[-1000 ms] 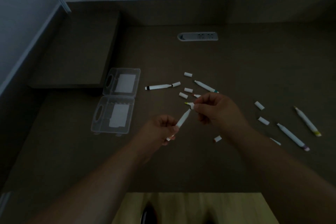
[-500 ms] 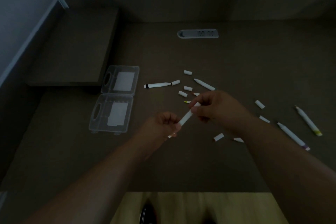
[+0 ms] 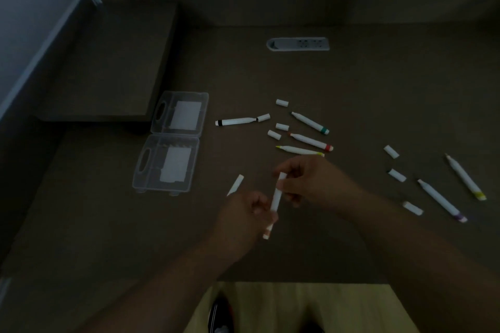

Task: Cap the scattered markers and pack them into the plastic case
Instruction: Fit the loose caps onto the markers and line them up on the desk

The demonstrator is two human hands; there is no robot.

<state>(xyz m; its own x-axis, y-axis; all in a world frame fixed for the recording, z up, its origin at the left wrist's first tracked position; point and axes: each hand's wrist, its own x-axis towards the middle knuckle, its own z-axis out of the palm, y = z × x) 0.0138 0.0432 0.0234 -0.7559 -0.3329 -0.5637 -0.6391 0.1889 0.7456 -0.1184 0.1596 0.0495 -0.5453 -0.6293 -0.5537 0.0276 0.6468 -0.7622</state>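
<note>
Head view — both hands (image 3: 281, 197) clamped on one marker (image 3: 276, 199) — open desk (image 3: 378, 89) beyond, case (image 3: 173, 140) well left.

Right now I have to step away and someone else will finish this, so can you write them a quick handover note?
Both hands hold one marker above the desk: left hand grips its lower end, right hand pinches the top, apparently seating a cap.
The plastic case lies open at left; no markers visible inside.
Black-banded, green, red and yellow markers lie uncapped mid-desk, two more at right, loose caps around them.
Done: at most one capped. Left: cap the rest, pack everything.
</note>
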